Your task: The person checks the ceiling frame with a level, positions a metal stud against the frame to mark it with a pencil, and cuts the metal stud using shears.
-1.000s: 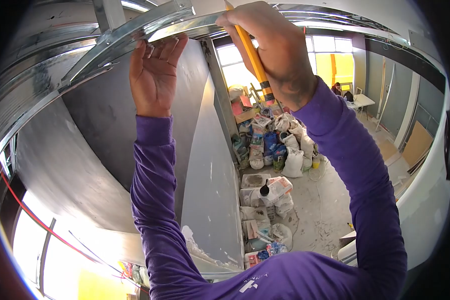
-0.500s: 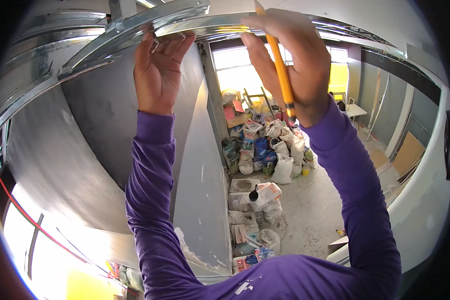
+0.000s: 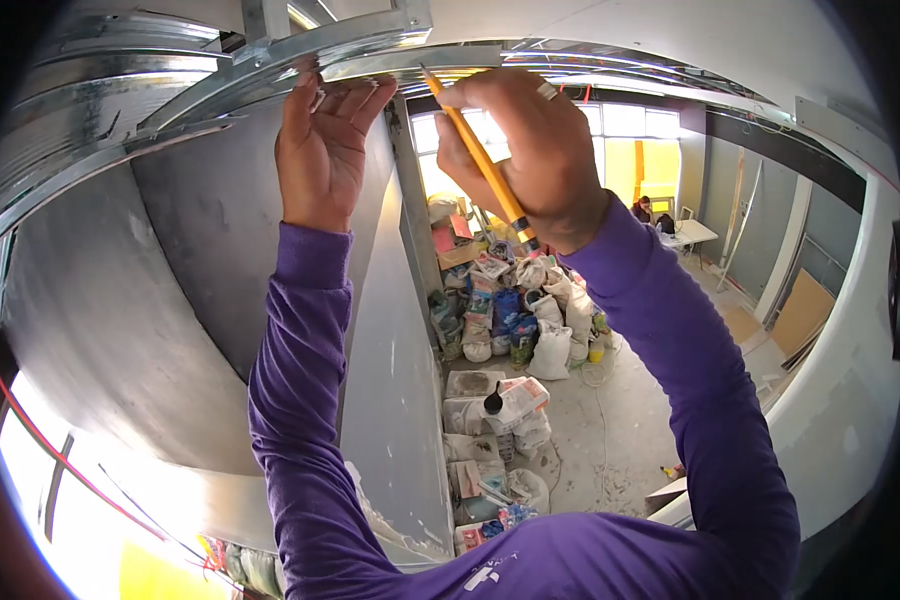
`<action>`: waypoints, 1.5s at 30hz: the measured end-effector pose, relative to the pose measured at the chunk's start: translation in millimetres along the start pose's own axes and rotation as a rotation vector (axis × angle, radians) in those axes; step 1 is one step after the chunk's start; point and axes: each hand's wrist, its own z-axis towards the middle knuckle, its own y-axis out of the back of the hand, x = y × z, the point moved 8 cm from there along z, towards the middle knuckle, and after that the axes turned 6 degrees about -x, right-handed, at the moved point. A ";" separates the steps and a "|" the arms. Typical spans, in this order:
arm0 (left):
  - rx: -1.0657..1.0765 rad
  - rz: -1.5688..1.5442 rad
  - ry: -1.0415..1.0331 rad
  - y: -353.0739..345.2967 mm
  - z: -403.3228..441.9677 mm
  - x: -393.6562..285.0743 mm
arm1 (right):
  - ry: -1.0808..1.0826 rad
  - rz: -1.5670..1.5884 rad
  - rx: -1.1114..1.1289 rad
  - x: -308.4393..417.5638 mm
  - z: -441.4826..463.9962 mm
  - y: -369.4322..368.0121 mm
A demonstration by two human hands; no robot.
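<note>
Overhead, my left hand is raised with its fingers gripping a shiny metal channel from below. The channel runs to the right under the ceiling frame, lying against another metal profile; the exact contact between them is hidden. My right hand, with a ring on one finger, pinches a yellow pencil. The pencil slants up to the left, its tip at the channel, though I cannot tell whether it touches. Its dark end points down to the right.
A curved grey panel and grey wall stand at left. Far below, filled sacks and a dusty pile with a black scoop lie on the floor. A person is near a white table. Red cable hangs at lower left.
My right hand has moved left with the pencil, bringing the tip to the metal channel. My left hand keeps its grip on the channel. The view has shifted slightly.
</note>
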 end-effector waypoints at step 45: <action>0.024 0.057 -0.002 4.1 1.1 4.5 | 0.279 -0.337 0.188 -5.5 -55.6 -31.4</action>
